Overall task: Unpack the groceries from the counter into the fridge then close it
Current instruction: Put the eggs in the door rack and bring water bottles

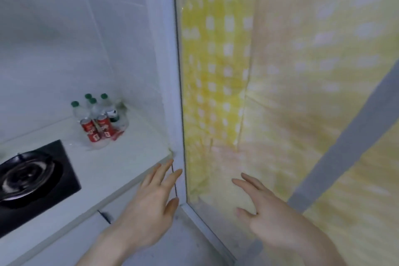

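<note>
Several clear water bottles (90, 108) with green caps stand in the back corner of the white counter (121, 157). Red soda cans (96, 128) lie in front of them, inside thin clear plastic. My left hand (151, 207) hovers low beside the counter's front corner with its fingers straight and spread, holding nothing. My right hand (265, 214) is stretched out toward a yellow checked sheet (280, 93), fingers spread and empty. No fridge can be made out in this blurred view.
A black gas hob (54, 179) with a dark pan (23, 177) sits at the counter's left. White tiled wall (64, 49) rises behind. A pale frame post (172, 71) separates the counter from the yellow sheet. Grey floor (183, 244) lies below.
</note>
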Demonstrator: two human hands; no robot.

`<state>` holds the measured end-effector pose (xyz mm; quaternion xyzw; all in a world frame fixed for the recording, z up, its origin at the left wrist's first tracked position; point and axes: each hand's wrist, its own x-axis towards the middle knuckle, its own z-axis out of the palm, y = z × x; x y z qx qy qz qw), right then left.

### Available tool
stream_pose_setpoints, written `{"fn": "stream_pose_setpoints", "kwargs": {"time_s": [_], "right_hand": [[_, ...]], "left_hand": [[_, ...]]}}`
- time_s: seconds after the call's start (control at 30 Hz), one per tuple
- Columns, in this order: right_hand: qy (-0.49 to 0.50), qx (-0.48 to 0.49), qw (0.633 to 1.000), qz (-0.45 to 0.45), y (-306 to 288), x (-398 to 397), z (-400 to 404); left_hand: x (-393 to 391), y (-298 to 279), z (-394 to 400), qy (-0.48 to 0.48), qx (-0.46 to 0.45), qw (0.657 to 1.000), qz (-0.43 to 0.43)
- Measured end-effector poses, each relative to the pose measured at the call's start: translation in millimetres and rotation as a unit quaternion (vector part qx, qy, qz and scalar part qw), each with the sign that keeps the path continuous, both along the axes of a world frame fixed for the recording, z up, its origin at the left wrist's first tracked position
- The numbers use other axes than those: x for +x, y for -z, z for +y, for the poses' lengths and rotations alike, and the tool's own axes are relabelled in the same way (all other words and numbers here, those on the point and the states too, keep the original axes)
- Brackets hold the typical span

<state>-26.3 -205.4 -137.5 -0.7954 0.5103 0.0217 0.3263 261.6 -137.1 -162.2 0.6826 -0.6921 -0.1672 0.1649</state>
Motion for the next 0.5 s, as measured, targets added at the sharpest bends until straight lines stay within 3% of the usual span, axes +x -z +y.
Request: {"fn": "stream_pose_setpoints", "kwargs": {"time_s": [0.2, 0.5], "right_hand": [[-0.089, -0.037, 0.995, -0.02, -6, 115, -30], [-0.169, -0.042, 0.984, -0.045, -10, 264, -43]], "left_hand": [[108, -8, 22, -0.11, -0.022, 0.994, -0.013], [223, -9, 52, -0.192, -0.039, 0.98, -0.021]]}}
